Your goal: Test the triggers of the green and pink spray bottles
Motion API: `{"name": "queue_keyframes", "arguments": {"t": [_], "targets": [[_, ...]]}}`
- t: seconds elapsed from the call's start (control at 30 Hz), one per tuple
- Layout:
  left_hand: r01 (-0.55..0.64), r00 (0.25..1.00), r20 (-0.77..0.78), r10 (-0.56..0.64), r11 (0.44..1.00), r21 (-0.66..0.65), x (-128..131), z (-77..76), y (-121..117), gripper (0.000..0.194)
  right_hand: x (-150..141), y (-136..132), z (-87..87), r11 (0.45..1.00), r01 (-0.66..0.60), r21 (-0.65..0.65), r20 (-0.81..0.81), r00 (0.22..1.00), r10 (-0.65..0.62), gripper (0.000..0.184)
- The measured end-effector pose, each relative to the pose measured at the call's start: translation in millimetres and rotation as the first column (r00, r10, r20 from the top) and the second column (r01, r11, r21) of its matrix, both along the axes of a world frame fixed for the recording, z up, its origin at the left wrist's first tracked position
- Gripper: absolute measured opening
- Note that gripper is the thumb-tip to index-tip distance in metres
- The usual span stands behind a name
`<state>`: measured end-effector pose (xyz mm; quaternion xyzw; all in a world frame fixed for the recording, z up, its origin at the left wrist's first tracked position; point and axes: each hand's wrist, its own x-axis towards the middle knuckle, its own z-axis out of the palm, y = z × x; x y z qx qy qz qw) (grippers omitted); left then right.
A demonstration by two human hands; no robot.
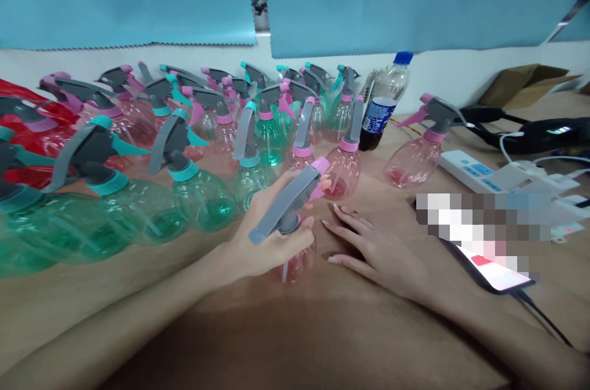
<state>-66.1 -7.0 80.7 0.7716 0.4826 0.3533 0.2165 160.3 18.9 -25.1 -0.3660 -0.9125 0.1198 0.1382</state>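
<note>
My left hand [270, 242] is wrapped round the neck of a pink spray bottle [295, 264] with a grey and pink trigger head. Its body is partly hidden by my fingers. My right hand [373, 249] lies on the wooden table just right of that bottle, fingers spread and holding nothing. Close behind my hands stand more pink spray bottles, one of them [343, 172] with a little liquid at its bottom. A green spray bottle [203, 199] with a teal collar is left of my left hand.
Several pink and green spray bottles fill the left and back of the table. A cola bottle [380, 110] with a blue cap stands near the wall. At right are another pink spray bottle [412, 159], a power strip [470, 172], a phone [502, 276] with a cable, and a cardboard box [520, 89].
</note>
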Motion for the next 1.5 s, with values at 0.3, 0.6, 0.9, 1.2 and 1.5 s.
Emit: {"name": "queue_keyframes", "arguments": {"t": [0.3, 0.6, 0.9, 1.2, 1.5], "targets": [[0.041, 0.992, 0.119, -0.033, 0.997, -0.066, 0.3, -2.4, 0.0, 0.034, 1.6, -0.2, 0.0, 0.995, 0.097, 0.014, -0.004, 0.995, -0.097, 0.064], [0.062, 0.986, 0.161, -0.045, 0.993, -0.101, 1.0, -1.7, 0.6, 0.037, 2.0, 0.9, -0.7, 0.997, 0.081, 0.021, -0.013, 0.997, -0.081, 0.062], [0.059, 0.985, 0.169, -0.039, 0.992, -0.113, 0.9, -0.9, 1.3, 0.035, 2.9, 1.2, -1.7, 0.997, 0.063, 0.046, -0.01, 0.998, -0.063, 0.062], [0.049, 0.989, 0.147, -0.035, 0.994, -0.095, 0.6, -2.9, 0.3, 0.033, 2.5, 1.5, 0.2, 0.997, 0.057, 0.045, 0.055, 0.997, -0.059, 0.063], [0.053, 0.992, 0.122, -0.042, 0.995, -0.089, -0.2, -0.4, -0.8, 0.027, 2.9, 1.2, -1.7, 0.997, 0.058, 0.052, 0.028, 0.998, -0.06, 0.062]]}}
